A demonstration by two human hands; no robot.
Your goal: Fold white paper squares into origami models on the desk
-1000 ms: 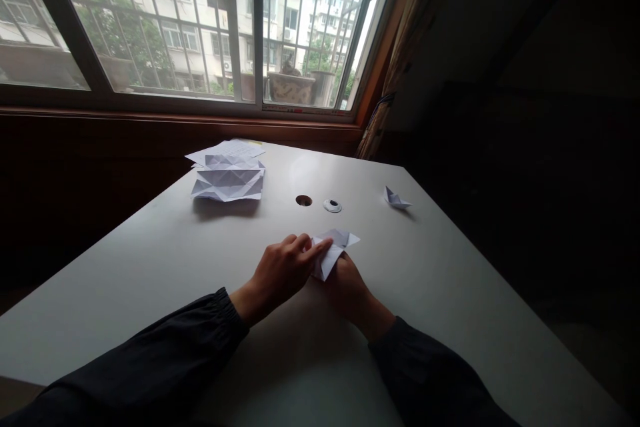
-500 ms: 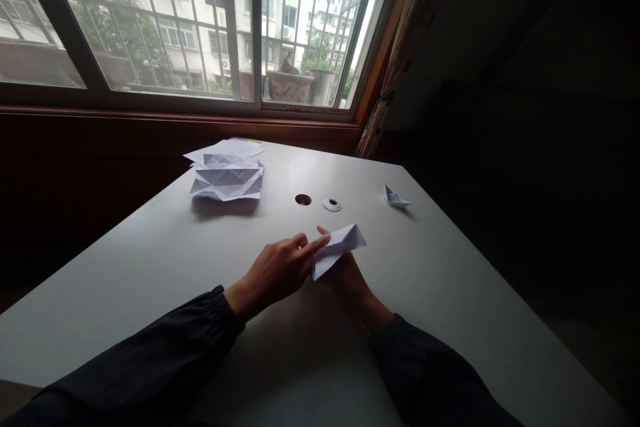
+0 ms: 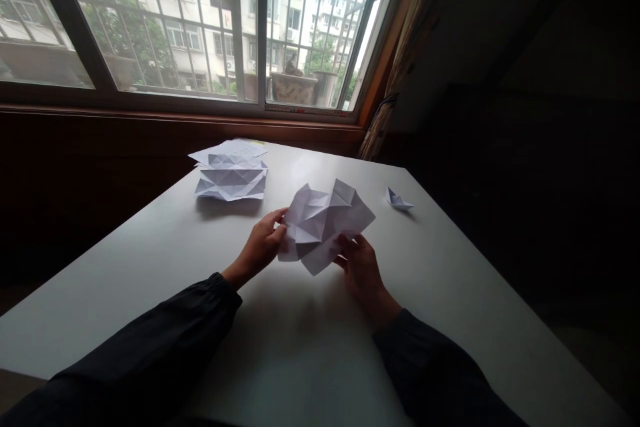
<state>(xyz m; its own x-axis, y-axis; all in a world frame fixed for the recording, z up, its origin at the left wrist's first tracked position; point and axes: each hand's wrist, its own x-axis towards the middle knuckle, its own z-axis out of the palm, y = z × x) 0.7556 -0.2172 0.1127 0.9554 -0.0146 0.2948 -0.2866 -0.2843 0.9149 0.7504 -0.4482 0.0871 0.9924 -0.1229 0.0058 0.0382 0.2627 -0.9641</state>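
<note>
Creased white paper sheet [image 3: 320, 227] held up over the worktop [image 3: 310, 340], spread open between both hands. Left hand [image 3: 260, 247]: fingers [image 3: 276, 230] grasp the sheet's left edge. Right hand [image 3: 363, 273]: fingers [image 3: 349, 243] curl at its lower right edge, apparently gripping it, with the contact partly hidden. Relative to the held sheet: a stack of creased paper sheets [image 3: 231, 180] lies beyond and to the left, on flatter loose papers [image 3: 227, 149]; a small folded paper boat [image 3: 399, 200] stands beyond and to the right. The held sheet carries many folds but remains open, not collapsed into a finished form.
</note>
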